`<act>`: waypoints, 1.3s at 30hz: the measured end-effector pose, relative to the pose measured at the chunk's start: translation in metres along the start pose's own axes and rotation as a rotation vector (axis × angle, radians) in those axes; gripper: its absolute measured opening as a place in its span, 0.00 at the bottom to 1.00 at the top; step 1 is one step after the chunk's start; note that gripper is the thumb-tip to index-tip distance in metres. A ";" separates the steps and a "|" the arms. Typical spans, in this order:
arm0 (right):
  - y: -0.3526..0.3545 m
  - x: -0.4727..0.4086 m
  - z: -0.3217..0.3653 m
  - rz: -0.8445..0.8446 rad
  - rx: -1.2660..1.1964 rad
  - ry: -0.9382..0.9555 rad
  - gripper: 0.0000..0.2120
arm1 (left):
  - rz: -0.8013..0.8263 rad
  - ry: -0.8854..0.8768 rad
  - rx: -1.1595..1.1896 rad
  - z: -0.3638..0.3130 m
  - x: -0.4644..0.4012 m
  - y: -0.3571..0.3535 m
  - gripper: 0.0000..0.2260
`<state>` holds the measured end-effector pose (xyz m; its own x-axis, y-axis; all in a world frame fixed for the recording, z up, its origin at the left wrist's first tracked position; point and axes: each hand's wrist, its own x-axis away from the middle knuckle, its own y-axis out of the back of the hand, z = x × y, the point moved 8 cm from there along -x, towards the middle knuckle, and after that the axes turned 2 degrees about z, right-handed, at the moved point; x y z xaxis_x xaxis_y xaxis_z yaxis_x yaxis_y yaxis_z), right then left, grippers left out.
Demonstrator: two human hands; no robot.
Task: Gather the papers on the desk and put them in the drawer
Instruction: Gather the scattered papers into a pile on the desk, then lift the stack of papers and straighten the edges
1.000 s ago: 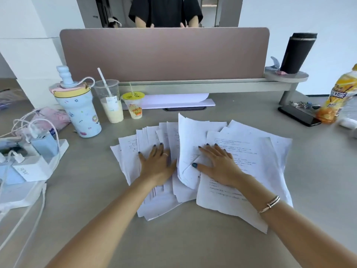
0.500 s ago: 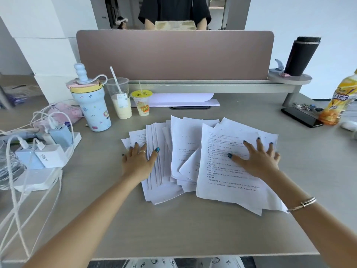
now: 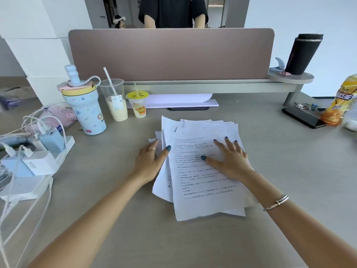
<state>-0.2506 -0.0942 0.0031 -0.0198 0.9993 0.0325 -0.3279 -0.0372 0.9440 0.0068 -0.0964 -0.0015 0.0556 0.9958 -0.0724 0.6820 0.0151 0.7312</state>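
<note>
A rough pile of white printed papers (image 3: 201, 188) lies in the middle of the grey desk (image 3: 116, 219). My left hand (image 3: 148, 161) presses flat against the pile's left edge, fingers apart, its thumb on the top sheet. On top of the pile rests my right hand (image 3: 229, 159), palm down with fingers spread. Neither hand grips a sheet. No drawer is in view.
At the left stand a patterned tumbler (image 3: 85, 109), two plastic drink cups (image 3: 116, 101), and a power strip with chargers and cables (image 3: 32, 161). A pink divider (image 3: 172, 55) closes the back, a person behind it. A black phone (image 3: 303, 118), an orange bottle (image 3: 340, 101) and a dark tumbler (image 3: 303, 53) sit right.
The papers, spread wide before, are now pushed together into one pile. My left hand slid right against them and my right hand moved toward the pile's centre.
</note>
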 end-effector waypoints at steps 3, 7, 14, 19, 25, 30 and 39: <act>0.020 0.005 -0.030 -0.120 -0.010 -0.131 0.41 | -0.008 0.184 -0.096 0.014 0.001 0.013 0.36; 0.013 0.012 -0.044 -0.047 -0.074 -0.189 0.39 | 0.121 0.157 -0.112 -0.001 0.000 -0.007 0.40; 0.003 0.017 -0.011 -0.033 -0.289 -0.083 0.38 | 0.076 -0.011 0.495 -0.062 0.003 -0.027 0.29; 0.010 0.021 -0.020 -0.012 -0.445 -0.054 0.39 | -0.096 -0.020 0.652 -0.048 0.010 -0.007 0.35; 0.032 0.024 -0.034 -0.124 -0.833 -0.088 0.45 | -0.196 -0.143 0.743 -0.064 0.021 0.014 0.33; 0.056 0.023 -0.040 -0.129 -1.123 -0.076 0.25 | -0.232 -0.316 0.805 -0.099 0.027 0.039 0.37; 0.164 0.053 0.005 -0.497 -1.159 0.274 0.18 | -0.247 -0.399 0.724 -0.145 0.019 0.090 0.26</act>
<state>-0.3002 -0.0471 0.1610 0.1931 0.8787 -0.4366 -0.9771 0.2129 -0.0038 -0.0359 -0.0631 0.1613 0.0036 0.8633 -0.5047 0.9977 0.0313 0.0606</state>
